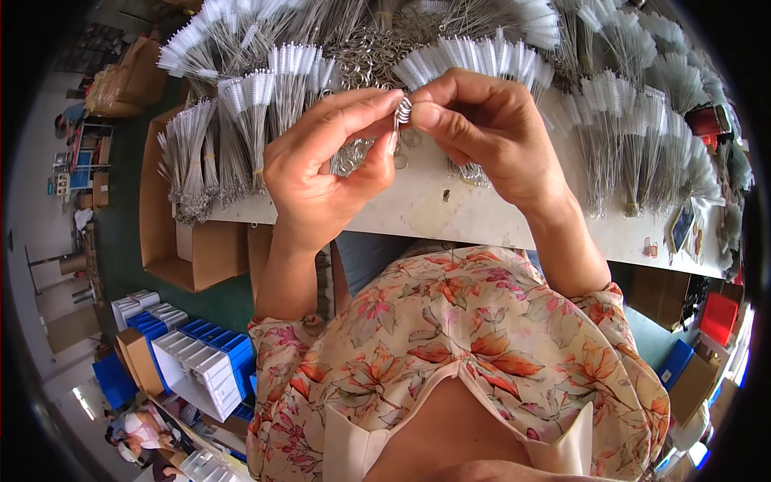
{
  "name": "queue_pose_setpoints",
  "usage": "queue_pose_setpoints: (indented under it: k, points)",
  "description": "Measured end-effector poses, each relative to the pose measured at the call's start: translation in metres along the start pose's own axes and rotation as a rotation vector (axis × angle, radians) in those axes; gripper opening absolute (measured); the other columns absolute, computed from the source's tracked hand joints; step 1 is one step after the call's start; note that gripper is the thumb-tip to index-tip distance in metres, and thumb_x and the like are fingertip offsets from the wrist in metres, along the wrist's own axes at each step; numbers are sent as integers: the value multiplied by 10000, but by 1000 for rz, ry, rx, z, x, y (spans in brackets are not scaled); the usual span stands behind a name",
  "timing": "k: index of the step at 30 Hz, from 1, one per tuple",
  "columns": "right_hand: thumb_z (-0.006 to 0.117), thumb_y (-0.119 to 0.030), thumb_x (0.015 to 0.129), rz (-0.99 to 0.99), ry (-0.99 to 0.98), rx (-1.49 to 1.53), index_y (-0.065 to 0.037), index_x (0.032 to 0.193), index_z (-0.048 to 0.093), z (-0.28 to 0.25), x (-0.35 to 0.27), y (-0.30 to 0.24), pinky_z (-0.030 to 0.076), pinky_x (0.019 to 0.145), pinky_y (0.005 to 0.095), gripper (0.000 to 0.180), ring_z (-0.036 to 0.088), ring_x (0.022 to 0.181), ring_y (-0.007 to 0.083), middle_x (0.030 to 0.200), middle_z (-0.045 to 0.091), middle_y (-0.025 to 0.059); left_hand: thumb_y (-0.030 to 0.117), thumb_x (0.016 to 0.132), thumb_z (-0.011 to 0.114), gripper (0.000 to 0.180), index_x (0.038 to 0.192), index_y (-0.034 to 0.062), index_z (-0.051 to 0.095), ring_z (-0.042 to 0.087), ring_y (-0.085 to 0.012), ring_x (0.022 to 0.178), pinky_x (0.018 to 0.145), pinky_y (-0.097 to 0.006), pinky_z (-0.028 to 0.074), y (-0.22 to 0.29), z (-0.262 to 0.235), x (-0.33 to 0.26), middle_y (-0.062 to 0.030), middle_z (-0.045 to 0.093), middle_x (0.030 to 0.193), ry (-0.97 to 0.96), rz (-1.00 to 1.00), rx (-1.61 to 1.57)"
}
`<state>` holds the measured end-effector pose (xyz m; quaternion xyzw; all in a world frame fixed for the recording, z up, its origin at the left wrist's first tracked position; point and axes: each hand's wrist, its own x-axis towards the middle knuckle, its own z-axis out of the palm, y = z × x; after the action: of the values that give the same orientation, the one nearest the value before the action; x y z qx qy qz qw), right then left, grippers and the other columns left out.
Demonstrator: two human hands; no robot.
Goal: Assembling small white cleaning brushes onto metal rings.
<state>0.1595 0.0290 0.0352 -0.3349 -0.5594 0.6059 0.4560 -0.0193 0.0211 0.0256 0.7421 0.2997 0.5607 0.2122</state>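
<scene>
Both hands are raised over the near edge of the table, fingertips almost meeting. Between them sits a small cluster of silver metal rings (404, 111). My left hand (333, 145) pinches the rings from the left with thumb and fingers. From the right, my right hand (482, 120) grips them between thumb and forefinger. A heap of similar loose rings (365, 60) lies behind the hands, and a few more rings show below the fingers. Thin wire brushes with white bristles (293, 72) stand in bundles on both sides of the heap.
The pale table (450, 205) carries more brush bundles (626, 145) on the right. An open cardboard box (193, 249) stands at the table's left end. White and blue plastic crates (193, 361) are stacked at lower left. A red bin (719, 319) is at far right.
</scene>
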Motion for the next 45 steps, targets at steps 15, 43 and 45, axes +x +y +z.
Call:
queue_pose_setpoints:
  k: [15, 43, 45]
  points:
    - [654, -101, 798, 233, -167, -146, 33, 805, 631, 3, -3, 17, 433, 588, 249, 136, 510, 618, 85, 708, 590, 26, -48, 783, 584, 240, 1021, -42, 606, 595, -78, 739, 647, -190, 492, -5, -24, -2, -88, 643, 919, -199, -569, -338]
    - [675, -24, 696, -358, -49, -746, -41, 837, 618, -24, -57, 107, 484, 597, 331, 153, 579, 684, 234, 771, 585, 83, 143, 826, 599, 151, 753, 16, 561, 475, -79, 458, 367, -217, 358, -185, -244, -66, -37, 551, 596, -175, -1250, 479]
    - [651, -39, 740, -230, 69, -809, -33, 831, 612, -38, -35, 91, 486, 582, 334, 99, 585, 651, 262, 753, 592, 103, 141, 834, 585, 142, 775, 14, 562, 498, -80, 484, 377, -215, 382, -184, -246, -70, -46, 571, 634, -116, -1247, 498]
